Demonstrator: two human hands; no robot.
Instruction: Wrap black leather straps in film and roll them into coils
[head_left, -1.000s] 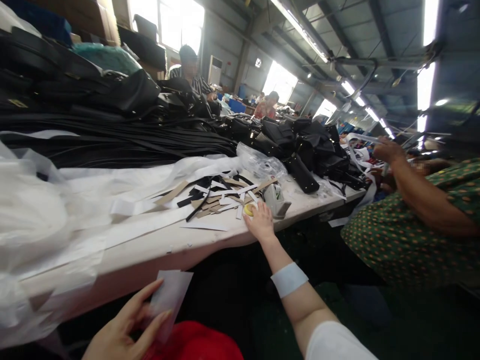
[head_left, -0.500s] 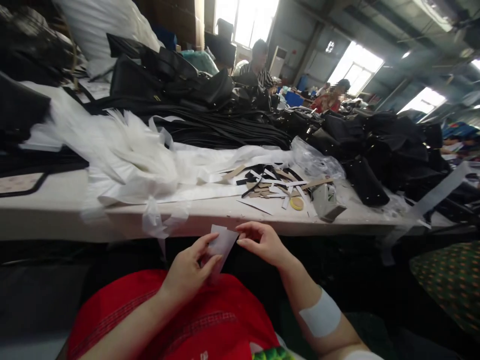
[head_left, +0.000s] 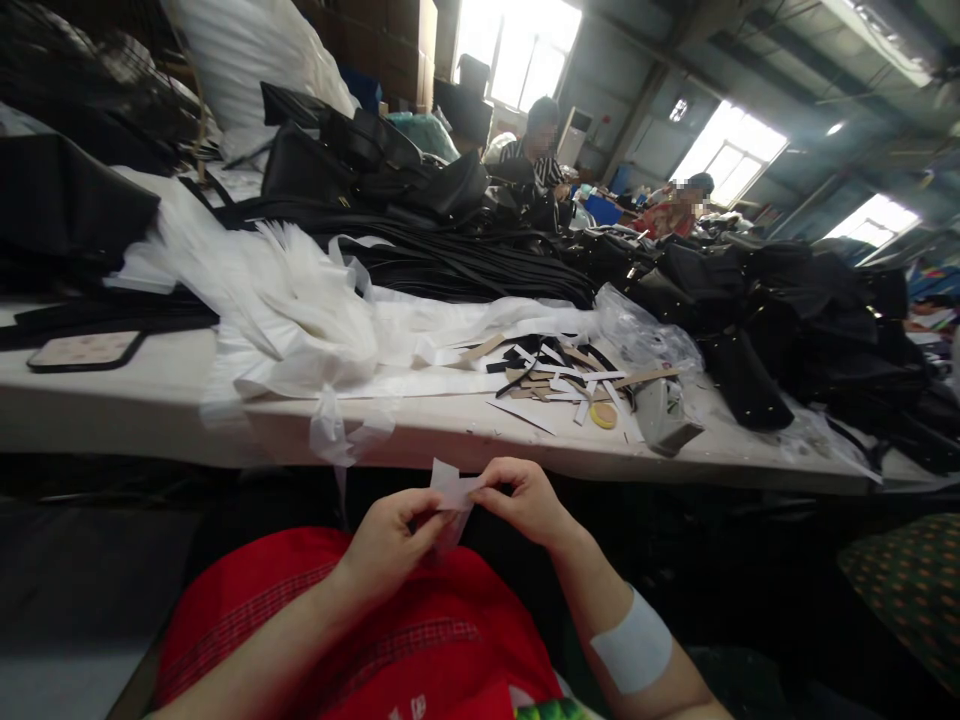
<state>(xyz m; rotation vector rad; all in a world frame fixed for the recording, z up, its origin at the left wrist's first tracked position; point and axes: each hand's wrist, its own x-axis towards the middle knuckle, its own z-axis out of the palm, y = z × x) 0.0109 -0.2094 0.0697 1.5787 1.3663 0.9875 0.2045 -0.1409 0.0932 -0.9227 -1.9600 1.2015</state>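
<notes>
A small translucent white sheet [head_left: 450, 490] is held between my two hands, over the red apron [head_left: 405, 640] and in front of the table's edge. My left hand [head_left: 397, 535] pinches its lower left part between thumb and fingers. At its right corner, the thumb and forefinger of my right hand [head_left: 521, 495] are closed on the same sheet. The sheet looks folded or creased between the hands. A white patch [head_left: 634, 640] lies on my right forearm.
The table [head_left: 262, 425] bears white sheets [head_left: 307, 310], paper strips [head_left: 562, 375], a yellow roll [head_left: 602, 415], a grey tape dispenser [head_left: 664, 418] and a phone [head_left: 86, 351]. Black straps [head_left: 450, 260] and black bags [head_left: 817, 310] lie behind. Two people [head_left: 536, 145] [head_left: 675, 208] sit farther back.
My right hand has closed on the sheet's right corner, and the sheet's shape has changed as its top bends over. The view has shifted, so the table's things appear farther right.
</notes>
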